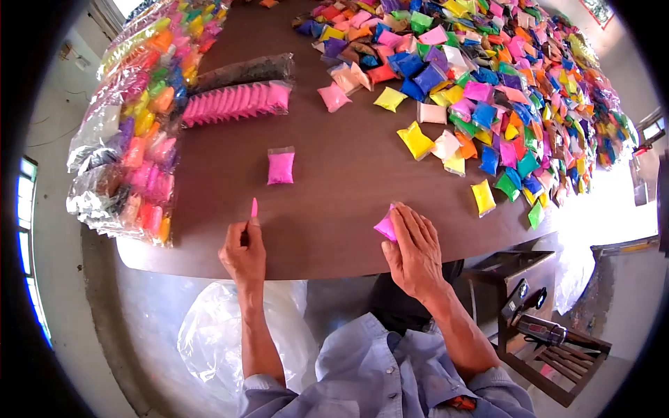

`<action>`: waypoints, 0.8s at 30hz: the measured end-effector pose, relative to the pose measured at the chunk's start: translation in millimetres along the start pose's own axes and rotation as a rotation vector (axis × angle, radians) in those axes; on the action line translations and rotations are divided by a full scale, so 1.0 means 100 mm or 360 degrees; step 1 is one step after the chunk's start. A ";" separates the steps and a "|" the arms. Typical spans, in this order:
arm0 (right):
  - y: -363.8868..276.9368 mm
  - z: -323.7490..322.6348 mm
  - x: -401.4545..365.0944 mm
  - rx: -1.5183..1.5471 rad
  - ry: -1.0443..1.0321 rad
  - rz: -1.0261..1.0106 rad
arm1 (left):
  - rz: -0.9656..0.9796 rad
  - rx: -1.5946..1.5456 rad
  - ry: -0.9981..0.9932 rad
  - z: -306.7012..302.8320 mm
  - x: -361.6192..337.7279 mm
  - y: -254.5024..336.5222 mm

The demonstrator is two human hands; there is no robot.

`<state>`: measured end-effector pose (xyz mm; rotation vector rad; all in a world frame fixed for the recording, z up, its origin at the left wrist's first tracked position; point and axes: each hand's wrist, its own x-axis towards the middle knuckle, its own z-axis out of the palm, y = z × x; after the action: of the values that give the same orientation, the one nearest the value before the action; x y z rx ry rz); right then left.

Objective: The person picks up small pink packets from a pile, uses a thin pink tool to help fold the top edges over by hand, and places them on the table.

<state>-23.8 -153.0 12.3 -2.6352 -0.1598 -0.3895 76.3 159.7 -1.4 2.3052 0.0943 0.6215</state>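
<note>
Pink packet [385,228], just one, is lying on the brown table [327,244], partly under my right hand [416,254], its fingers closing together. My left hand [244,252] is pinching one slim pink item [254,207]. Beyond, one lone packet [281,167] is resting near one bagged pink row [237,102]; countless mixed packets [481,90] are covering the right.

Blue-grey buttoned shirt [362,369], pocketed.

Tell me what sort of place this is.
Probably a small packing workshop: a big heap of small coloured packets covers part of the table, filled clear bags line its left side, and a large clear plastic bag lies below.
</note>
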 end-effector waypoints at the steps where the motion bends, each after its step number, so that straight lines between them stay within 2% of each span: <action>1: -0.03 -0.02 -0.03 -0.0020 -0.0015 0.0007 | -0.0015 -0.0016 -0.0013 -0.01 0.00 0.00; 11: -0.09 -0.01 -0.07 -0.0183 -0.0021 -0.0058 | -0.0074 -0.0129 -0.0057 -0.04 0.01 -0.01; 14: -0.04 -0.05 -0.08 -0.0094 -0.0044 -0.0109 | -0.0057 -0.0140 -0.0069 -0.04 0.00 -0.03; 16: -0.05 -0.07 -0.08 0.0161 0.0030 0.0001 | -0.0034 -0.0168 -0.0040 -0.03 -0.02 -0.06; 20: -0.11 -0.13 -0.14 0.0012 0.0023 -0.0028 | -0.0097 -0.0162 -0.0103 -0.08 0.00 -0.03; 22: -0.17 -0.12 -0.16 -0.0091 -0.0124 -0.0123 | -0.0064 -0.0183 -0.0077 -0.07 0.01 0.00; 24: -0.09 -0.09 -0.13 -0.0071 -0.0119 -0.0112 | -0.0087 -0.0192 -0.0080 -0.08 0.02 0.02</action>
<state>-39.7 -149.4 20.1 -2.6951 -0.2715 -0.3217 74.1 163.6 5.2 2.1926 0.0928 0.5270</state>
